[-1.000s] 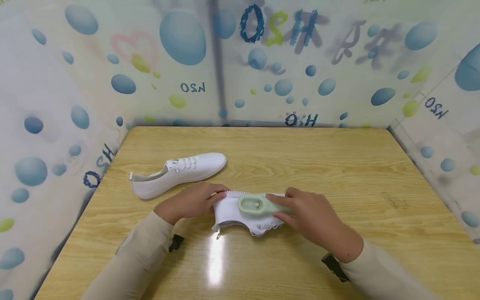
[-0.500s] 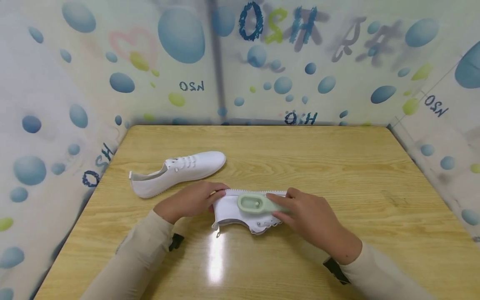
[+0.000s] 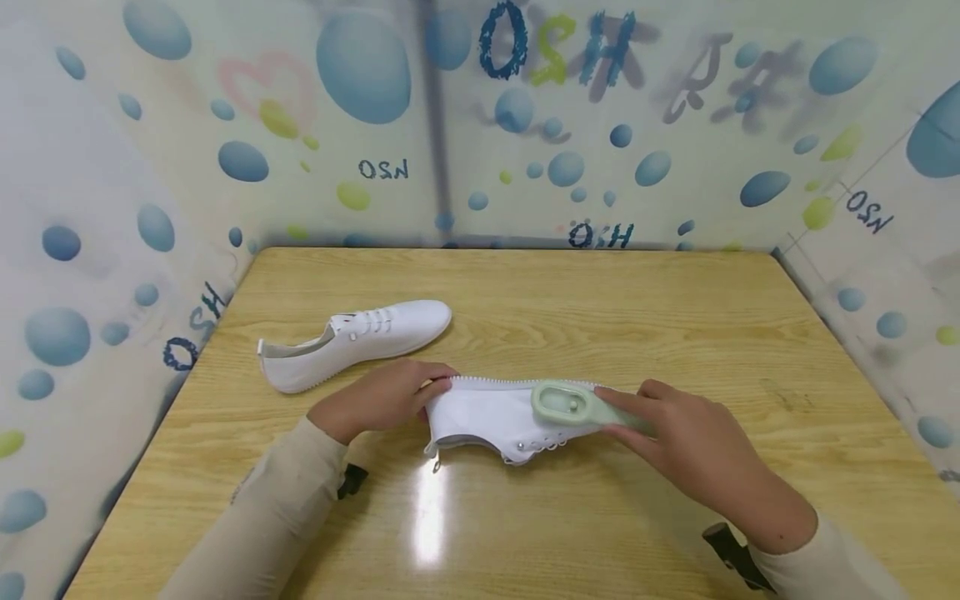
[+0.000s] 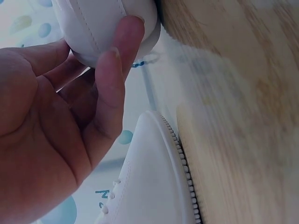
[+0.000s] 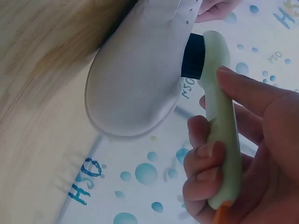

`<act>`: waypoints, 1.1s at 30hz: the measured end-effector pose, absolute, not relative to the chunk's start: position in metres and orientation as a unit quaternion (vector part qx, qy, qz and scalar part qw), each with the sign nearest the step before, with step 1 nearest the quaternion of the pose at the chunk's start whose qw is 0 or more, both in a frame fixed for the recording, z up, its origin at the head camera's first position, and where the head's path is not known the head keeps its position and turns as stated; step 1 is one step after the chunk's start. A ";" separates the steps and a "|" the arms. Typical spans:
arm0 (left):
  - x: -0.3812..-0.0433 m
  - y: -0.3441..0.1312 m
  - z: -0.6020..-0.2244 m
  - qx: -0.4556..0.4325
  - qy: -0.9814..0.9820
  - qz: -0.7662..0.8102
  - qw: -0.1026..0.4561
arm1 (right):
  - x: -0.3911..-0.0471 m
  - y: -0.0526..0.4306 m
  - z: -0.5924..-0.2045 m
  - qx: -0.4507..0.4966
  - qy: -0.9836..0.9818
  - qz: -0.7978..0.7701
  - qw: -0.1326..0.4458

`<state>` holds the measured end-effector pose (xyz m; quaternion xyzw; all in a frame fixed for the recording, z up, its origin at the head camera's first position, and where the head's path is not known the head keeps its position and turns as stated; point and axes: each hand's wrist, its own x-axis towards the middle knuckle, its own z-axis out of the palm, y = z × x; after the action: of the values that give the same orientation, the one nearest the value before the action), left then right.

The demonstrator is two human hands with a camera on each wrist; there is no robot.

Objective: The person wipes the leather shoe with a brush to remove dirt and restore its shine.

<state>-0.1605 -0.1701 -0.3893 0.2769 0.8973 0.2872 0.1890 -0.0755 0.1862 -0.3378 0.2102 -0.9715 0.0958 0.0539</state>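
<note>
A white lace-up shoe [image 3: 480,412] lies on its side, sole edge toward the back and opening toward the front. My left hand [image 3: 378,402] grips its heel; the left wrist view shows the fingers curled round the white heel [image 4: 93,23]. My right hand [image 3: 701,442] holds a pale green shoe brush [image 3: 553,403] by its handle, its head over the shoe's side. Dark bristles [image 5: 193,57] press against the upper in the right wrist view, where the rounded toe [image 5: 131,93] faces the camera.
A second white shoe [image 3: 375,337] stands upright behind the left hand, toe to the right. Both rest on a wood-grain table [image 3: 675,325]. Walls [image 3: 465,133] with printed blue bubbles and lettering border the table at the back and sides.
My right hand has slid the brush to the right along the shoe's side, from the middle toward the toe. The left hand keeps its grip on the heel.
</note>
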 end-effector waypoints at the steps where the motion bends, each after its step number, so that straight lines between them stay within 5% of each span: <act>1: -0.161 -0.170 -0.389 0.277 0.897 0.288 0.189 | -0.075 0.188 -0.337 0.209 -0.972 0.094 0.051; 33: -0.162 -0.168 -0.388 0.268 0.898 0.286 0.202 | -0.101 0.117 -0.364 0.305 -0.949 0.058 0.051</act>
<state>-0.1619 -0.1680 -0.3877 0.2679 0.8977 0.2858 0.2016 -0.1007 0.1165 -0.3642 0.3054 -0.9491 0.0575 0.0508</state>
